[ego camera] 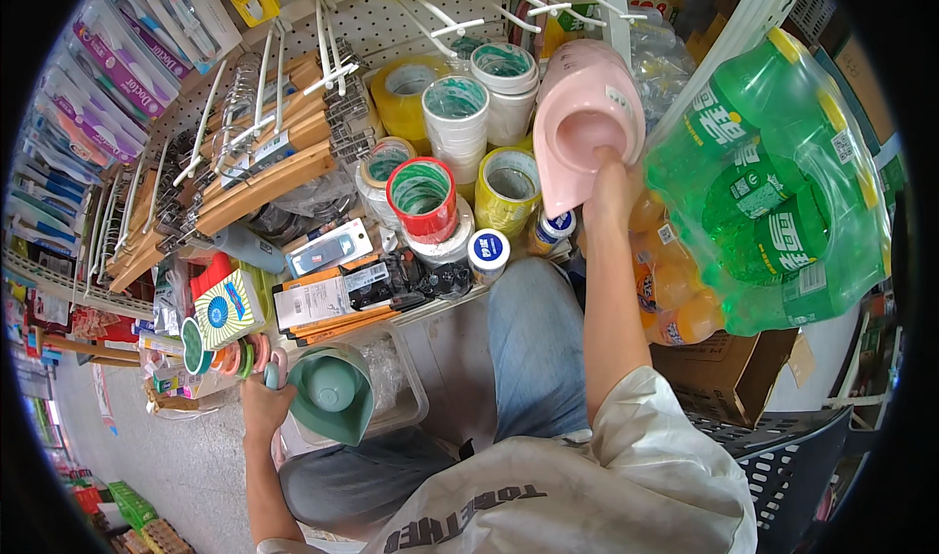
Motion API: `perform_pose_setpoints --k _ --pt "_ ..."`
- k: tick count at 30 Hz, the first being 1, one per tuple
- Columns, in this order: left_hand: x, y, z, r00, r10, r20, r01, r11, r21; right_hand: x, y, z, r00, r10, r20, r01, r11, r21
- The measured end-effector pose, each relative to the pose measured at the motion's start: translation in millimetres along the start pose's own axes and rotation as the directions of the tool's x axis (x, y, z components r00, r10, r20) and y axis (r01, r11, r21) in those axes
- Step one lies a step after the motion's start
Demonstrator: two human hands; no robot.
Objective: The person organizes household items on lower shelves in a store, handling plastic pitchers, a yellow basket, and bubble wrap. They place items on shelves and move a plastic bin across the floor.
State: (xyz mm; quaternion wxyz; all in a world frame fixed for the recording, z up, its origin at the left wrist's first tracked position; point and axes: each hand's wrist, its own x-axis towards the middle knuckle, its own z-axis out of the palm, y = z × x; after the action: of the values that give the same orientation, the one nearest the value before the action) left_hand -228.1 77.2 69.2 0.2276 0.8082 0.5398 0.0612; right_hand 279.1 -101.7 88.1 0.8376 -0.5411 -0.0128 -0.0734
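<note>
Low on the left, my left hand point(268, 405) grips the handle of a green plastic water scoop point(359, 407), whose pointed lip tilts toward my knees. A pink handle point(278, 363) shows close beside that grip; what it belongs to is mostly hidden. My right hand point(610, 183) reaches out ahead and holds a pink plastic scoop point(568, 62), with fingers in its round hollow. Just below the pink scoop stands a small white-capped bottle point(555, 225). Rolls of tape, including a red roll point(421, 196) and a yellow roll point(508, 187), stand left of my right hand.
Shrink-wrapped green soda bottles point(770, 187) sit right, above orange drink bottles point(678, 301) and a cardboard box point(722, 371). Wooden clip hangers point(271, 165) hang from white hooks. A clear plastic bin point(414, 396) lies by my knees. A black basket point(792, 466) is lower right.
</note>
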Motion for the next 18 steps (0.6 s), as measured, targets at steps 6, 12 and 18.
perform_pose_setpoints --k 6,12,18 --pt "1 -5 4 1.000 0.006 -0.024 -0.006 1.000 -0.018 48 7 10 0.967 0.245 0.067 -0.250 0.966 0.065" --pt "1 -1 1 0.999 -0.039 -0.001 0.039 0.999 -0.006 118 52 26 0.831 0.550 -0.087 -0.544 0.835 0.079" --pt "-7 16 -6 0.998 -0.036 -0.059 0.034 0.999 -0.029 163 92 35 0.700 0.685 -0.201 -0.701 0.714 -0.007"
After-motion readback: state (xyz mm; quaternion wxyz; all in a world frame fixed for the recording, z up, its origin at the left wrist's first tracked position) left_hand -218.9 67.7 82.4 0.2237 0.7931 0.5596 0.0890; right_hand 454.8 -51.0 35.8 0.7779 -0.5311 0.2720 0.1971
